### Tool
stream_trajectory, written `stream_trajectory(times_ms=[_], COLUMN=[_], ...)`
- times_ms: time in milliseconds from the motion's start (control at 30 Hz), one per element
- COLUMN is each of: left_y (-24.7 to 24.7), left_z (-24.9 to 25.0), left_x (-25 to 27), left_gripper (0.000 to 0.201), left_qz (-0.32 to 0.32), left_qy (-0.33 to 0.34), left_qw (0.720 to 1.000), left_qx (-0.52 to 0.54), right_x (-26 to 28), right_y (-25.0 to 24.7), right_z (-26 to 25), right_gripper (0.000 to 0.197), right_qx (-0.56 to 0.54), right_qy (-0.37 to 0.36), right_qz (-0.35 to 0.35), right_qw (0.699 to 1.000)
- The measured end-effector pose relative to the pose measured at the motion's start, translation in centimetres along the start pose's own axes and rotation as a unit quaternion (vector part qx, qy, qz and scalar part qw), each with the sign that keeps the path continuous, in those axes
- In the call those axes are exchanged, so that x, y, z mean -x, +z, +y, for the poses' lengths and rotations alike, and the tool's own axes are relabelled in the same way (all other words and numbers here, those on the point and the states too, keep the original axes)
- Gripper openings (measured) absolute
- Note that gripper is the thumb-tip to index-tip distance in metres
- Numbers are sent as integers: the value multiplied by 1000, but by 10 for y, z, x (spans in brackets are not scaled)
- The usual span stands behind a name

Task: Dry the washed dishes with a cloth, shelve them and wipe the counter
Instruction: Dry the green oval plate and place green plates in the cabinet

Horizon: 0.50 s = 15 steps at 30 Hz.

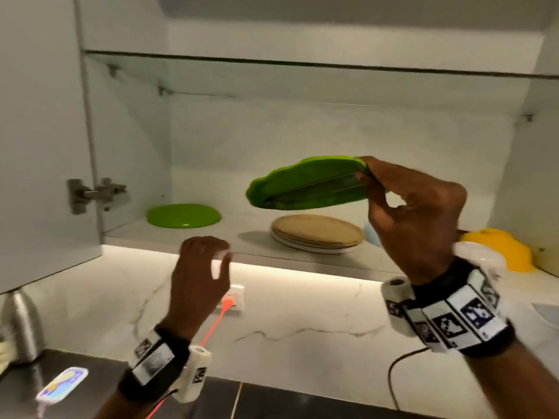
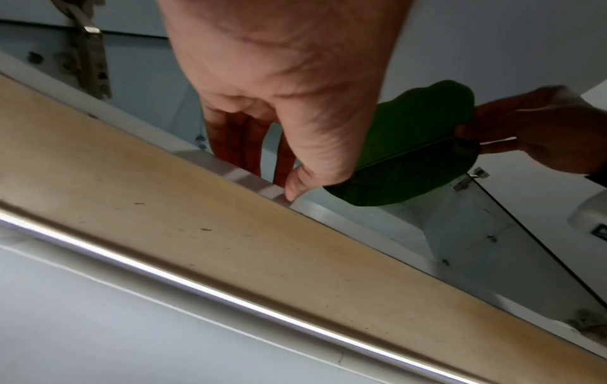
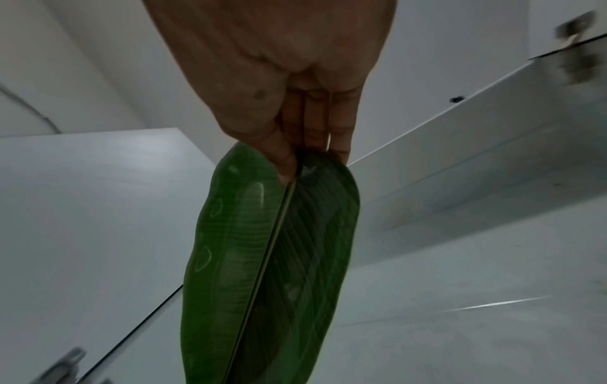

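The open cupboard (image 1: pixel 136 146) has a bottom shelf (image 1: pixel 242 237) carrying a stack of tan plates (image 1: pixel 317 234) below the right fingers and a green plate (image 1: pixel 183 215) beyond the left fingers. The leaf-shaped green plate (image 1: pixel 305 184) hangs above the stack, its end pinched by the right hand (image 1: pixel 414 219). The left hand (image 1: pixel 201 267) holds nothing, fingers loosely bent at the shelf's front edge.

The leaf-shaped green plate (image 3: pixel 262 272) runs off the right wrist view's bottom edge, and the right hand (image 1: pixel 414 219) hides its near end in the head view.
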<state>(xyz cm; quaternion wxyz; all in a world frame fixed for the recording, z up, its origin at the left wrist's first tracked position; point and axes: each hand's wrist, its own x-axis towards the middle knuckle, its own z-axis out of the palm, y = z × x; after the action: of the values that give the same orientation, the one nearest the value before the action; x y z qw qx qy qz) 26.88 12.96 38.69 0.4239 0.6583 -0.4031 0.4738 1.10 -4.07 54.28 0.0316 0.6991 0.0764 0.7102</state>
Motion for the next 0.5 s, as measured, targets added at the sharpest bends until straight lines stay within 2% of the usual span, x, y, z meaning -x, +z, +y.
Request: stream_trajectory(times_ms=[133,233,367,500], left_y=[-10,-18,-28,-33], left_z=[-20,-41,-59,-65], left_x=[0,0,1,1], left_gripper=[17,18,19,20], left_qz=[7,7,-20,-34], left_qy=[-24,-43,-22,-21], left_qw=[1000,999,998,997], left_qx=[1,-24,-49,-59], right_x=[-2,-1,12,37], right_y=[42,69,98,137], right_z=[-19,-48,-84,-97], right_gripper=[30,37,35,25], right_qx=[31,73,164,206], right_qy=[-68,-114,-151,-142], right_qz=[-55,-130,-243,-363], right_qw=[996,982,944,897])
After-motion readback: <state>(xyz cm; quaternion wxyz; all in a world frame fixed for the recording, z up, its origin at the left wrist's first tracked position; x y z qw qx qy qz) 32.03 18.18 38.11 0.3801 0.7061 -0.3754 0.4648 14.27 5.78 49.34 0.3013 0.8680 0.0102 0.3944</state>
